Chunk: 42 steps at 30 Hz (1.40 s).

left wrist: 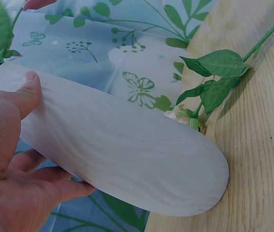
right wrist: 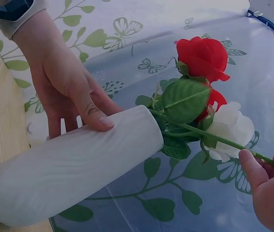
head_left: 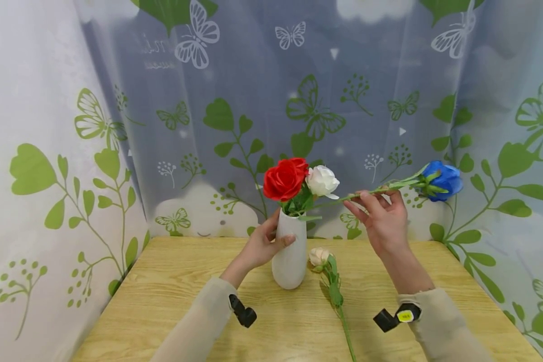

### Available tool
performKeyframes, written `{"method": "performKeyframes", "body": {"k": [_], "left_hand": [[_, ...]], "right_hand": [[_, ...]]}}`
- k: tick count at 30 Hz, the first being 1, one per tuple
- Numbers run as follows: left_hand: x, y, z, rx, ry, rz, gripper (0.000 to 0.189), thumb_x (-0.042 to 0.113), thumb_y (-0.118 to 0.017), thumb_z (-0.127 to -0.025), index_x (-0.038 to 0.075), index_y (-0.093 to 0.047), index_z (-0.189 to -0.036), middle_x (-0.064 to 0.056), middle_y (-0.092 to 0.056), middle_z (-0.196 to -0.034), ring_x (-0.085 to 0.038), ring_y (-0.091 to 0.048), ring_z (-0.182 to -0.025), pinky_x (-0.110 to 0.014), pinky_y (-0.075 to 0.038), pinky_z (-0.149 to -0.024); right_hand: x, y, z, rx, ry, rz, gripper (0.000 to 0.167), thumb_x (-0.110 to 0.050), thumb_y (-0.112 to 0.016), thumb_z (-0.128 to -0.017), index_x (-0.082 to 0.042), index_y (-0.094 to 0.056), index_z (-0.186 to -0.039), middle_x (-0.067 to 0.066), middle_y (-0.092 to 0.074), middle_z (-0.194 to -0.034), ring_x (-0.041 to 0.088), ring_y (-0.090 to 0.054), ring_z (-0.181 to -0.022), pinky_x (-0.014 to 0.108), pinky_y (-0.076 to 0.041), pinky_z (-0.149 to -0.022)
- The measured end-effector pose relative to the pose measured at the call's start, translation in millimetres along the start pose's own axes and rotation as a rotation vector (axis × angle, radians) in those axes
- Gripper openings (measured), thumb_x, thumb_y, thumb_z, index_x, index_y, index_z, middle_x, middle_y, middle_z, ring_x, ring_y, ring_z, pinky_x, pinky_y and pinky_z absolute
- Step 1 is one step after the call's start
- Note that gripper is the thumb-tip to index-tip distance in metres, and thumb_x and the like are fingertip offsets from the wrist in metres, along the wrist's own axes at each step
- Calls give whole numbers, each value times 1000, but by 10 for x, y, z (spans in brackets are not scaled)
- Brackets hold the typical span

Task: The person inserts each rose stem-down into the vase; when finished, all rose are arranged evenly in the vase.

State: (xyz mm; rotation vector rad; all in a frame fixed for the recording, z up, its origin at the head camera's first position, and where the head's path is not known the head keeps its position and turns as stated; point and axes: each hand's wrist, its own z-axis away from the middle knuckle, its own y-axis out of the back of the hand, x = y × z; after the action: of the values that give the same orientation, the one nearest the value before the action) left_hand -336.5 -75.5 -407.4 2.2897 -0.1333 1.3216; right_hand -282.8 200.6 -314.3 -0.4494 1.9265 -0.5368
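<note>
My left hand [head_left: 263, 243] grips a white ribbed vase [head_left: 290, 259] near its top, with the thumb [left wrist: 29, 92] across the front. The vase stands upright on the table. Out of its mouth rise red rose blooms [right wrist: 202, 58] and a white rose [head_left: 322, 181] with green leaves. To the right, my right hand [head_left: 386, 223] pinches the green stem of a blue rose [head_left: 445, 182]. That stem lies almost level, its bloom pointing right and its thin end at the vase's mouth. Whether the tip is inside cannot be told.
A pale cream rose [head_left: 320, 257] lies on the wooden table [head_left: 163, 301] just right of the vase, its stem towards the near edge. Behind the table hangs a patterned curtain [head_left: 253, 75] with leaves and butterflies; more curtain hangs at both sides.
</note>
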Motion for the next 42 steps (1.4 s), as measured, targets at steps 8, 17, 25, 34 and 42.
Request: {"method": "performKeyframes", "body": {"k": [8,17,25,34,42], "left_hand": [[-12,7,-5,0,-1,-1,85,18,-70,-104,17,-17,-171,-10,-30,-173,-39,-56,-141,-55,-52,-110],[18,-5,1,0,12,0,85,14,-70,-104,16,-17,-171,-9,-29,-174,-39,-58,-140,-53,-53,-110],[1,-8,-12,3,-2,-10,84,15,-69,-104,17,-18,-171,-10,-30,-173,-37,-58,-140,-53,-53,-110],[4,21,-13,0,16,-9,85,18,-70,-104,24,-18,-171,-6,-31,-173,-36,-54,-144,-56,-50,-113],[-4,17,-8,-13,14,-2,84,19,-69,-104,24,-18,-171,-7,-34,-172,-37,-56,-142,-56,-51,-112]], "right_hand": [[91,-129,-21,-46,157,170,25,6,-62,-102,-17,-55,-111,2,-72,-95,18,-74,-96,39,-64,-91],[236,-296,-26,-241,267,411,23,11,-61,-101,-3,-50,-114,1,-73,-100,15,-75,-92,34,-65,-86],[288,-414,-52,-197,203,595,24,8,-65,-100,3,-50,-118,2,-72,-96,8,-75,-87,26,-64,-84],[489,-404,-83,-196,142,850,22,-10,-72,-101,0,-56,-113,26,-74,-104,9,-71,-85,17,-55,-80],[699,-406,-38,-162,68,902,19,-13,-75,-98,-2,-63,-109,20,-76,-104,15,-71,-92,17,-55,-82]]}}
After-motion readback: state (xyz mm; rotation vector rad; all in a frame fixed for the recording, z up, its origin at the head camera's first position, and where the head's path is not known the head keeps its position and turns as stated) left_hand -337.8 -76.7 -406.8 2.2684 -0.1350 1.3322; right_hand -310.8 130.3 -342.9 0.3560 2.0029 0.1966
